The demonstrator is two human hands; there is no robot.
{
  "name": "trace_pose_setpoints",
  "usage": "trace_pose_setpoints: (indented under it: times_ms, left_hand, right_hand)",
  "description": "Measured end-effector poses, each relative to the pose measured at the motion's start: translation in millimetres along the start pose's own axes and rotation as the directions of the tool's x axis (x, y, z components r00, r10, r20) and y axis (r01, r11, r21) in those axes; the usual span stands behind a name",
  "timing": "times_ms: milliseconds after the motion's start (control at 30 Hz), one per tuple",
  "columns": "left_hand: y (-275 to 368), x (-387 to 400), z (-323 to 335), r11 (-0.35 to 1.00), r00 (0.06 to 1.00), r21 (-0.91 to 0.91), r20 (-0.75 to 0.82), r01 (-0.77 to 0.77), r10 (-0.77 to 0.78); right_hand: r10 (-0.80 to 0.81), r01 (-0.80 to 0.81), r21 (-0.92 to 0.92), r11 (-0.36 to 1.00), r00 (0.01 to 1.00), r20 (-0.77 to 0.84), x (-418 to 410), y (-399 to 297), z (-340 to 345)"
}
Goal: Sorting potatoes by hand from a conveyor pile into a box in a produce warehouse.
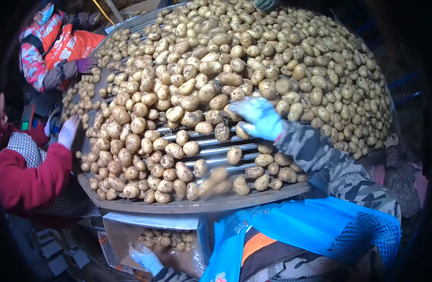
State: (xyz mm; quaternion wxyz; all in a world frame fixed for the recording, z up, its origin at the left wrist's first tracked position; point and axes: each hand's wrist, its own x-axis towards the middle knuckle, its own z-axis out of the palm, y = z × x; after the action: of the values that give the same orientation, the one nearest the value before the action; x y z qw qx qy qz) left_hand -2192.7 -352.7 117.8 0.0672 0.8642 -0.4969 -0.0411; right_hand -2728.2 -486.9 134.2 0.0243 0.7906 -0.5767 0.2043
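My right hand [260, 118], in a light blue glove, reaches over the roller table [216, 142] with spread fingers against potatoes at the edge of the big heap [307, 63]. A potato [242, 130] lies under its thumb; whether it is gripped cannot be told. Low in the view, my left hand [145, 259], gloved too, is inside an open cardboard box [113, 239] beside small potatoes [166, 239]. Nothing shows in its fingers. Loose potatoes [175, 150] cover the near left of the metal rollers. A few potatoes [216, 181] near the rim are blurred.
A curved rim [201, 207] bounds the table just above the box. At left, a co-worker's gloved hand [69, 131] is at the table edge; farther up is another's purple glove [86, 65]. More co-workers' hands show at top [266, 5] and right [391, 140].
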Motion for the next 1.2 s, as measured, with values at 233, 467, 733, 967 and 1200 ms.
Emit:
trace_pose_setpoints:
  times_ms: [233, 467, 733, 967, 1200]
  left_hand:
    - [168, -2, 12, 0.494, 0.811, -0.781, -0.028, -0.382, 0.585]
    - [267, -31, 29, 0.454, 0.542, -0.736, 0.141, -0.503, 0.829]
    - [262, -36, 12, 0.273, 0.563, -0.939, 0.344, 0.211, 0.751]
    - [220, -77, 20, -0.247, 0.457, -0.43, 0.502, 0.868, 0.734]
    - [178, -109, 34, -0.453, 0.671, -0.535, 0.334, 0.713, 0.662]
  right_hand:
    - [0.045, -0.037, -0.039, 0.999, 0.971, 0.234, 52, -28, 38]
    - [0.319, -0.194, -0.304, 0.933, 0.837, 0.446, 11, -9, 4]
    - [0.309, -0.439, 0.149, 0.886, 0.799, 0.515, 49, -4, 35]
    - [-0.109, -0.139, 0.815, 0.562, 0.965, 0.24, 13, -135, 17]
    - [-0.341, 0.089, 0.755, 0.649, 0.922, 0.185, 5, -192, -2]
